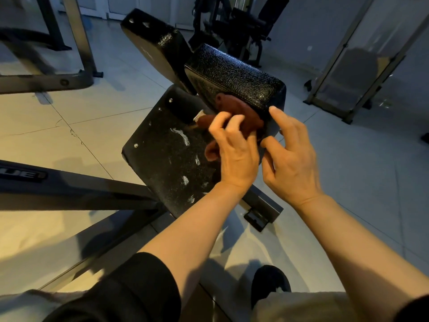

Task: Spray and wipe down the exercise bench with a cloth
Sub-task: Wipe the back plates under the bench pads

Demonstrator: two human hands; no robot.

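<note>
The black exercise bench has a raised pad (234, 75) above a flat seat pad (167, 154) marked with pale streaks and specks. A reddish-brown cloth (248, 116) is pressed against the raised pad's near lower edge. My left hand (232, 149) grips the cloth with curled fingers. Just to its right, my right hand (292, 159) curls its thumb and index finger round the pad's near right corner. A second black pad (153, 43) tilts up behind. Part of the cloth is hidden under my left hand.
The grey bench frame (92, 191) runs to the left across a tiled floor. Another machine's frame (46, 82) stands at far left, a dark machine (243, 24) at the back and a tall panel stand (352, 66) at right. My shoe (269, 284) is below.
</note>
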